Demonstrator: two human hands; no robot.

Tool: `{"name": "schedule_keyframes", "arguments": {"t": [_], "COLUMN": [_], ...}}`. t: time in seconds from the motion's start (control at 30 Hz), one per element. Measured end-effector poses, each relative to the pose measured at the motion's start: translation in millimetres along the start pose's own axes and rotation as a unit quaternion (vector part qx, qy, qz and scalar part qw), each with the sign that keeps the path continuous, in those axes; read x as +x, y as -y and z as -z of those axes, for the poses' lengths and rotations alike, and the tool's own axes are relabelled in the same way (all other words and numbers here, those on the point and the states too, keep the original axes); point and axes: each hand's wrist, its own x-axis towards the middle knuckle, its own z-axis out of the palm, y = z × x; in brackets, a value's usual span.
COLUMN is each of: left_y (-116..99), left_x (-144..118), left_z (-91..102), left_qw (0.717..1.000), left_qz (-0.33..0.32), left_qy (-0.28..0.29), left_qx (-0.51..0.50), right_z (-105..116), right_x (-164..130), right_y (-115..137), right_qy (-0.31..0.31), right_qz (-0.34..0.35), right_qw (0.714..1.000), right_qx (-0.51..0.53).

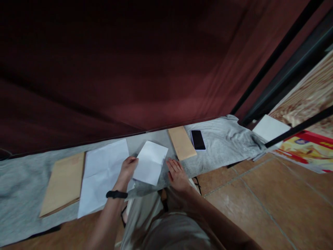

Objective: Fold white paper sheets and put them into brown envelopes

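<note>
Folding looks to be the step in hand: the left hand (128, 168) pinches the left edge of a folded white sheet (151, 162) at the centre of the frame, thumb on top and fingers curled under, lifting that side a little off the grey cloth (223, 142). The right hand (178, 173) lies flat just to the right of the sheet, fingers together and pressed on the cloth, apart from the paper or barely at its corner; I cannot tell which

By my reading the sheet is already folded at least 1 time, and the next move calls for keeping the edges squared while the pinched side is brought over or laid down, with the free palm ready to press a crease

Its long axis runs from the lower centre toward the upper right of the frame, tilted slightly clockwise from upright, its far short edge pointing at the dark red curtain (130, 69)

Left of it lies a larger unfolded white sheet (104, 173) with crease lines, overlapping a brown envelope (63, 182) at the lower left. A 2nd brown envelope (181, 142) sits right of centre, touching or just beside a dark phone (198, 139). Another white sheet (270, 127) rests at the right edge
</note>
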Motion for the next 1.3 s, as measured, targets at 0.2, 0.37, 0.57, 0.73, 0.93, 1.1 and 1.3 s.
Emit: {"name": "schedule_keyframes", "arguments": {"t": [0.2, 0.37, 0.57, 0.73, 0.93, 1.1, 1.3], "left_y": [14.5, 22.2, 29.8, 38.2, 47.7, 47.2, 34.9], "left_x": [-27.5, -44.0, -48.6, -56.8, -80.9, -86.5, -83.1], "left_z": [-12.3, -25.3, -22.7, -17.8, -14.1, -24.7, -63.8], "left_qw": [0.987, 0.978, 0.982, 0.992, 0.993, 0.954, 0.88], "left_qz": [0.091, 0.127, 0.113, 0.048, -0.107, -0.25, -0.343], "left_qy": [-0.025, -0.006, 0.009, -0.01, -0.037, -0.042, 0.108], "left_qx": [-0.13, -0.166, -0.149, -0.114, 0.016, 0.162, 0.31], "right_z": [-2.3, 2.1, 3.1, 3.2, 7.2, 10.2, 15.9], "right_x": [0.7, 4.4, 10.8, 12.0, 7.3, 6.0, 6.0], "right_y": [2.5, -1.9, -10.9, -15.0, -14.6, -11.0, -4.2], "right_qy": [-0.005, 0.009, 0.036, 0.041, 0.077, 0.086, 0.081], "right_qz": [0.023, 0.044, 0.069, 0.09, 0.08, 0.079, 0.09], "right_qw": [0.999, 0.996, 0.991, 0.988, 0.989, 0.991, 0.99], "right_qx": [0.046, 0.074, 0.106, 0.12, 0.095, 0.073, 0.077]}}
